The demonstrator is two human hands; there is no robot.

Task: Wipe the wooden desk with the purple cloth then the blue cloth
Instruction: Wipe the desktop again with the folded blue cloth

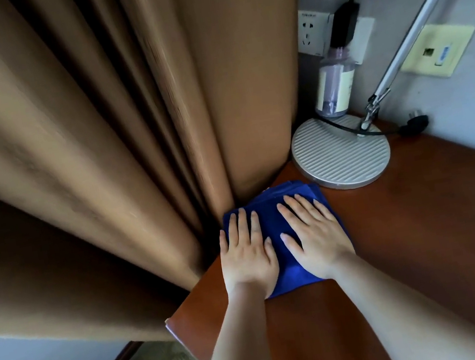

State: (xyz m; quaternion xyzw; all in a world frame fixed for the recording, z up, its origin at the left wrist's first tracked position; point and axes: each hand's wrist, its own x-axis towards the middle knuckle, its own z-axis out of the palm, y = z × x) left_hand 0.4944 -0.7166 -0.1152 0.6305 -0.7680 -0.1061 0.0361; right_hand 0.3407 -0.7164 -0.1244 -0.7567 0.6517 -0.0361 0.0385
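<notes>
Desk: wooden desk (415,243) runs along a grey wall, its far left corner against a tan curtain (96,141)
Cloth: blue cloth (272,224) lies folded on that corner, just beside a round lamp base (341,155)
Left hand: left hand (248,257) flat, palm down, fingers straight and spread, pressing the cloth's left part
Right hand: right hand (316,235) likewise flat and released, fingers pointing toward the curtain, forearm reaching in from the lower right
Wall: bottle (335,83) stands behind the lamp base, under a socket (310,30)
</notes>
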